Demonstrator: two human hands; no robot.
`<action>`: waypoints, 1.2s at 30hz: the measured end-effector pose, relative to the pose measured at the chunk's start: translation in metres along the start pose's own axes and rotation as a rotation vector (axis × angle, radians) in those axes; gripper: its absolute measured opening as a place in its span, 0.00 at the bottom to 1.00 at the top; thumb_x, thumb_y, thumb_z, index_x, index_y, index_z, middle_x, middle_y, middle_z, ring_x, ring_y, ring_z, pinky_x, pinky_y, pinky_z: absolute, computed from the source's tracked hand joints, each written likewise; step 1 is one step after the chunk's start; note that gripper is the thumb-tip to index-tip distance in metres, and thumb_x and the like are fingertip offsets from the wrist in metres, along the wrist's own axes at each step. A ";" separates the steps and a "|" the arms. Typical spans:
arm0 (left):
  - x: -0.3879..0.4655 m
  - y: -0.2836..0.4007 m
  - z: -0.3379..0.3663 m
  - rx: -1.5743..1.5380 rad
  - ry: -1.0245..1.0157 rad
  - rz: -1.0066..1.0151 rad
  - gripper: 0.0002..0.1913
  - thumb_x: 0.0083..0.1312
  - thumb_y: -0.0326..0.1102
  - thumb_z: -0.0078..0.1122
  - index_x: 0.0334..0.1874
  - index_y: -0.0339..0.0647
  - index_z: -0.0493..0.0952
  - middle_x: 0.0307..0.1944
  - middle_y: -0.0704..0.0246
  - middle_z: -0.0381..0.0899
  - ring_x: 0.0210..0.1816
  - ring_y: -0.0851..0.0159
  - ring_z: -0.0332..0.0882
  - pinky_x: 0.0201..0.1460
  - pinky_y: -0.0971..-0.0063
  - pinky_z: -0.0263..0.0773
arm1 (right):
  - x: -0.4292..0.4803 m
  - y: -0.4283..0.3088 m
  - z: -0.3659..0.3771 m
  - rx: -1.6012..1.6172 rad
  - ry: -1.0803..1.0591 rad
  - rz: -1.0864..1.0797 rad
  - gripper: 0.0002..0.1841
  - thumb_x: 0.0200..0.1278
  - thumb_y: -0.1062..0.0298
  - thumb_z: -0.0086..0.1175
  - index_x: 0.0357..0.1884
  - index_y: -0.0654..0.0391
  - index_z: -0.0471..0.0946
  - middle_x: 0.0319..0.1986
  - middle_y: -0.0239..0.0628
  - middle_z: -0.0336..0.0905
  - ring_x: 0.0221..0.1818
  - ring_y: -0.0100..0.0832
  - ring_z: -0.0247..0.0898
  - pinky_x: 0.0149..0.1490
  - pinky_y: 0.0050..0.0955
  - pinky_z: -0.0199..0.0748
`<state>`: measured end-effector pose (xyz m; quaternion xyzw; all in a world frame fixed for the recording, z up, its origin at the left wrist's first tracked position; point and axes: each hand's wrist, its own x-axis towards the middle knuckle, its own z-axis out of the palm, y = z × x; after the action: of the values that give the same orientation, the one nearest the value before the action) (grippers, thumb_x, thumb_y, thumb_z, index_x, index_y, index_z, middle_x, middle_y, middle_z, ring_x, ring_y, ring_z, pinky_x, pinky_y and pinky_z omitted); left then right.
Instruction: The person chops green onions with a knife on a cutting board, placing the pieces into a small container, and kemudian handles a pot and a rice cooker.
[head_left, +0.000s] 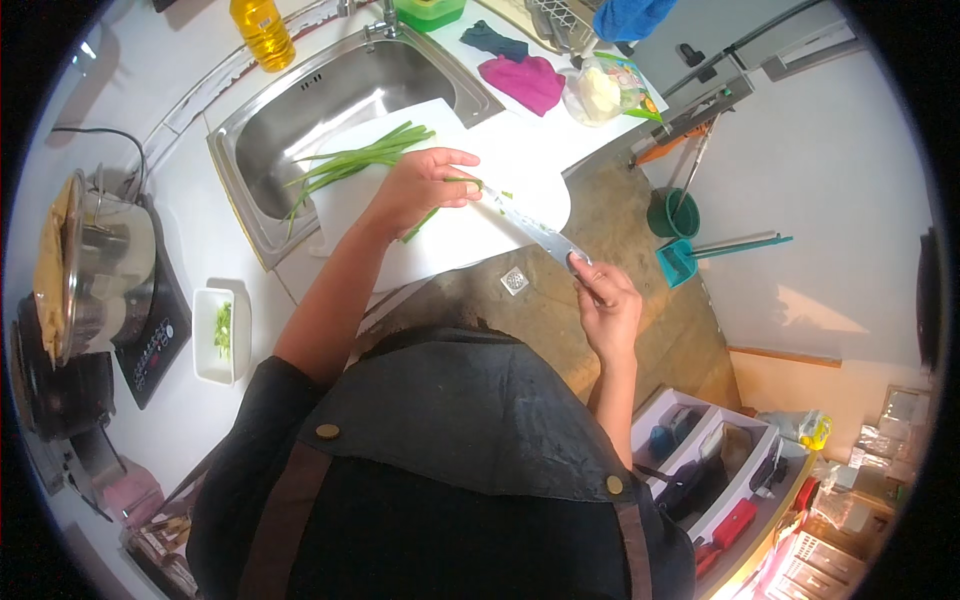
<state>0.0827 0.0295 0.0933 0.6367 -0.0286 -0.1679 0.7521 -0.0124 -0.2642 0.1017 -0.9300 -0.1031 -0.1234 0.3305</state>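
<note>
My right hand (609, 304) grips the handle end of a kitchen knife (536, 229), whose blade slants up and left over the white cutting board (525, 169). Small green bits cling to the blade. At its tip, my left hand (427, 187) pinches a piece of green onion (466, 181) between thumb and fingers. Long green onion stalks (367, 154) lie on the board beyond that hand, their ends reaching over the sink. Another cut length (420, 225) shows just below the left hand, partly hidden by it.
The board overlaps the steel sink (247, 150). A white container (221, 337) of chopped greens stands left, near an induction cooktop (154, 352) with a pot (112, 262). Magenta cloth (523, 81) and a plastic bag (600, 94) lie at the back right. An open drawer unit (712, 465) stands behind right.
</note>
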 end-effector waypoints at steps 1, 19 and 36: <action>0.001 -0.001 0.000 -0.019 -0.001 -0.006 0.21 0.62 0.24 0.57 0.58 0.29 0.72 0.42 0.59 0.82 0.45 0.66 0.83 0.45 0.80 0.77 | 0.000 0.000 0.000 -0.010 -0.004 -0.003 0.25 0.48 0.82 0.61 0.47 0.41 0.85 0.36 0.35 0.82 0.35 0.36 0.76 0.42 0.30 0.74; -0.001 -0.002 0.000 -0.071 -0.003 -0.011 0.22 0.62 0.26 0.63 0.58 0.29 0.72 0.42 0.60 0.82 0.44 0.66 0.83 0.45 0.79 0.77 | 0.001 -0.003 -0.001 -0.022 -0.012 -0.026 0.25 0.48 0.81 0.62 0.48 0.41 0.85 0.36 0.36 0.82 0.35 0.36 0.76 0.43 0.31 0.74; -0.004 0.014 0.004 0.375 -0.336 -0.077 0.26 0.54 0.24 0.68 0.57 0.31 0.73 0.34 0.62 0.83 0.33 0.71 0.81 0.35 0.81 0.76 | 0.018 0.005 -0.028 -0.098 -0.105 -0.211 0.23 0.47 0.80 0.62 0.44 0.40 0.86 0.32 0.30 0.82 0.32 0.34 0.73 0.43 0.32 0.66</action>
<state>0.0811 0.0288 0.1081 0.7287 -0.1594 -0.2917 0.5987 0.0016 -0.2837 0.1251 -0.9342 -0.2116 -0.1136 0.2638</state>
